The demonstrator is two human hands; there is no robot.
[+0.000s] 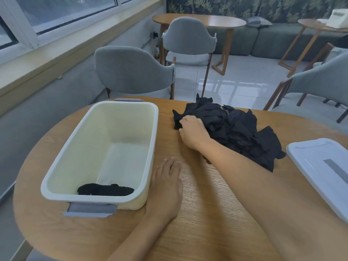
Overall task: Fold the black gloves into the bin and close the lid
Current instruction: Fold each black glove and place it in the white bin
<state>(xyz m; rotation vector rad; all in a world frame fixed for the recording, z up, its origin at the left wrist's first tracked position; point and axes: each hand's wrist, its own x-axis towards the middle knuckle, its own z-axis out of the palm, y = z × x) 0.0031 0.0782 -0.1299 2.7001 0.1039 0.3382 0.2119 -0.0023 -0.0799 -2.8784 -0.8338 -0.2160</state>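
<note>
A cream plastic bin (pixel 56 176) with grey handles stands on the left of the wooden table (pixel 216 213). One folded black glove (pixel 105 189) lies at its near end. A heap of black gloves (pixel 239 129) sits to the right of the bin. My right hand (pixel 193 131) reaches to the heap's left edge, fingers curled round a glove there. My left hand (pixel 166 187) lies flat on the table beside the bin's right wall, holding nothing. The white lid (pixel 323 170) with a grey strip lies at the right edge of the table.
Grey upholstered chairs (pixel 131 72) stand behind the table, one more at the right (pixel 320 80). Further back are other wooden tables (pixel 199 21) and a bench sofa. A window ledge runs along the left.
</note>
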